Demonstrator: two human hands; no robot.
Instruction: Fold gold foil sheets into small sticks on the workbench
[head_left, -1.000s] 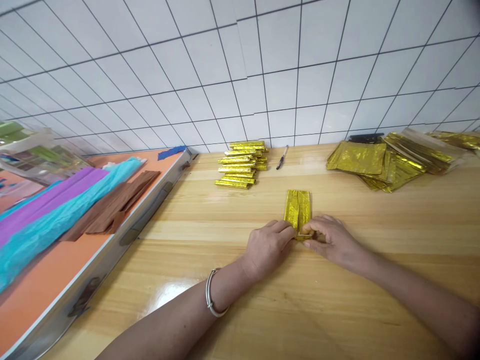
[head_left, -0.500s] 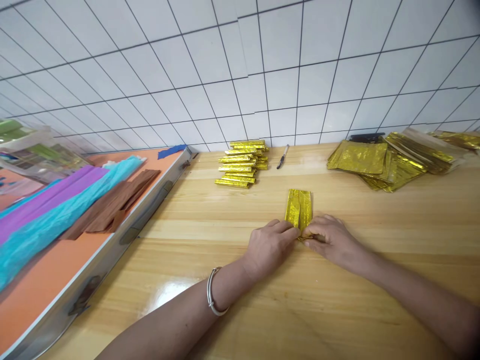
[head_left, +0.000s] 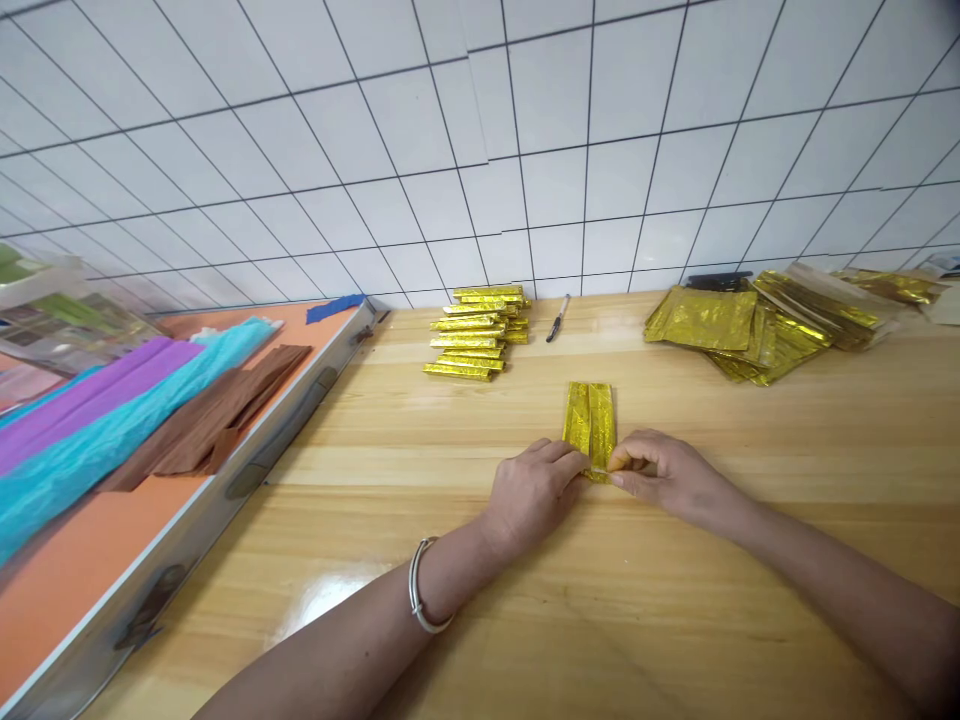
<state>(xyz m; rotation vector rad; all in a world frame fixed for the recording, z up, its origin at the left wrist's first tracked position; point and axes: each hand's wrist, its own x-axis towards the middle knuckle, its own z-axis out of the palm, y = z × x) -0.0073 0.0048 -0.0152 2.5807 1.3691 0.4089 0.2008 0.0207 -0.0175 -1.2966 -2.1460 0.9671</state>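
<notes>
A sheet of gold foil paper [head_left: 590, 420] lies on the wooden table, its two long sides folded in so that a seam runs down the middle. At its near edge a narrow strip is turned up. My left hand [head_left: 534, 490] is closed on the lower left corner of the sheet, a bangle on that wrist. The fingertips of my right hand [head_left: 664, 475] pinch the lower right corner. Beyond the sheet lies a pile of narrow folded gold strips [head_left: 480, 330].
A pen [head_left: 558, 318] lies near the tiled wall [head_left: 555, 180]. Flat gold sheets [head_left: 701, 318] are heaped at the back right. On the left, a raised orange board [head_left: 142, 540] bears brown [head_left: 217, 410], turquoise [head_left: 142, 410] and purple crepe paper [head_left: 90, 400].
My right hand has shifted slightly outward along the near edge, where more of the turned-up strip now shows. My left hand stays on the sheet. The whole view has moved a little.
</notes>
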